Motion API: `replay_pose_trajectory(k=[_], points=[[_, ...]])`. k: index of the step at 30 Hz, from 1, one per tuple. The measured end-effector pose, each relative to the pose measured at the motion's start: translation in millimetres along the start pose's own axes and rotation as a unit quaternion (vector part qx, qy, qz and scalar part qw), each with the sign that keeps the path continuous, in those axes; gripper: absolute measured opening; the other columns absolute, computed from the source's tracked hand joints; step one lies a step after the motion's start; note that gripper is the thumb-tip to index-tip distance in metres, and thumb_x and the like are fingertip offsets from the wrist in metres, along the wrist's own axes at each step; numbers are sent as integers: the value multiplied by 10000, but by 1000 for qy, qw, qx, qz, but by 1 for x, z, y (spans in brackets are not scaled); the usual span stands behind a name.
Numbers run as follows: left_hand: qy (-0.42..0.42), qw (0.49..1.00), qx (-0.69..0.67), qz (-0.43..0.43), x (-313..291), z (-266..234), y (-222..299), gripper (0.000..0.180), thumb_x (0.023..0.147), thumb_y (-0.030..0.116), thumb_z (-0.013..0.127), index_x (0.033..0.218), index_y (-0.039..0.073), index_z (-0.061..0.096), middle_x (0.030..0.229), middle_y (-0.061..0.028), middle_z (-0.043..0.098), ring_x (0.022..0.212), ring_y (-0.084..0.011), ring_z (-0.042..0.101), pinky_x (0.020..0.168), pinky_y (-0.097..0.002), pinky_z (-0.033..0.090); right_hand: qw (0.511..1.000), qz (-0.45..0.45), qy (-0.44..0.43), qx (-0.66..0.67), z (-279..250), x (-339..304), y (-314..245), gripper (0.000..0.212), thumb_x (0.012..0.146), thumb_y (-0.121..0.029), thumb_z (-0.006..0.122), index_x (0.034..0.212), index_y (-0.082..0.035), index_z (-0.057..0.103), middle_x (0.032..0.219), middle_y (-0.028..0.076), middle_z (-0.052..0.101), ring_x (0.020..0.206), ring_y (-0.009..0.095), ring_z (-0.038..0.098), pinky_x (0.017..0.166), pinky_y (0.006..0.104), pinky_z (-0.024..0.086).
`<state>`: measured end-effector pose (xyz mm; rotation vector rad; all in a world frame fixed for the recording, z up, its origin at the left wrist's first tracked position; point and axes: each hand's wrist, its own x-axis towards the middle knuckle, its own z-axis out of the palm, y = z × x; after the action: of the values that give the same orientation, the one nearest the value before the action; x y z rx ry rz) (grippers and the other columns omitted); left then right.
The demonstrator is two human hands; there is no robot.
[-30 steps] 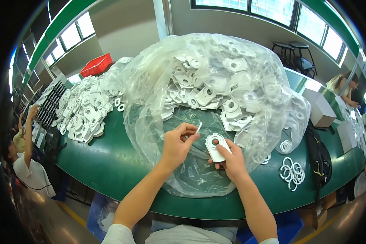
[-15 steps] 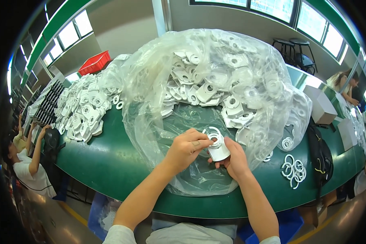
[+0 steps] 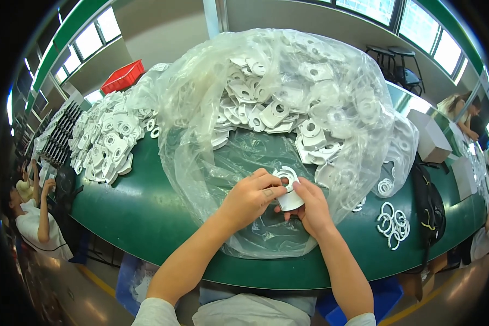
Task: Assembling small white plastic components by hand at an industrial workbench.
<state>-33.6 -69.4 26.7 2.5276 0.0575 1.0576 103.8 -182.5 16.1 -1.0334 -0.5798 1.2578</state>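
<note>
My right hand point(image 3: 313, 209) grips a white plastic part point(image 3: 291, 202), a flat plate with a round opening at its far end, thumb on top and fingers underneath. A white ring point(image 3: 286, 173) lies over that opening. My left hand point(image 3: 254, 195) is closed, thumb and fingertips pinching the ring's left side; its fingers partly hide where ring and plate meet. Both hands are above the near part of a large clear plastic bag point(image 3: 187, 141). Inside the bag, beyond my hands, are many similar white parts point(image 3: 277, 113).
A heap of white parts point(image 3: 110, 142) lies left on the green table point(image 3: 114, 209), before a red crate point(image 3: 123, 76). Loose white rings point(image 3: 393, 225) and a black bag point(image 3: 430, 209) are at right, near a white box point(image 3: 428, 137). A person point(image 3: 35, 220) works at far left.
The ring sits lower over the plate's opening, and the small round piece seen in the opening before no longer shows. Both hands stay close together around the part. The view has shifted slightly.
</note>
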Motion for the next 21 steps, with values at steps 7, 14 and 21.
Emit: replay_pose_trajectory(k=[7,14,21], points=[[6,999,-28,13,-1,-3,-1,262,681,-56,677,922,45,664,887,-67,616,766,-238,585,629,-323,498,999,-18,-11,-47,3,0,2,281,923,-75,462,1187,22,475,955,126,616,718,194,652,498,253,475],[97,980,-92,-149,3,-7,3,197,765,-66,630,940,20,657,912,-98,621,771,-182,614,619,-266,498,998,-33,-12,-46,2,-1,1,290,917,-79,473,1191,18,477,968,128,627,726,199,661,496,241,459],[91,952,-183,-226,5,-3,1,171,830,-25,578,986,-7,647,900,-80,634,764,-151,625,626,-248,503,996,-57,4,-70,3,-3,-1,279,901,-57,489,1170,18,483,984,124,636,731,200,669,494,230,452]])
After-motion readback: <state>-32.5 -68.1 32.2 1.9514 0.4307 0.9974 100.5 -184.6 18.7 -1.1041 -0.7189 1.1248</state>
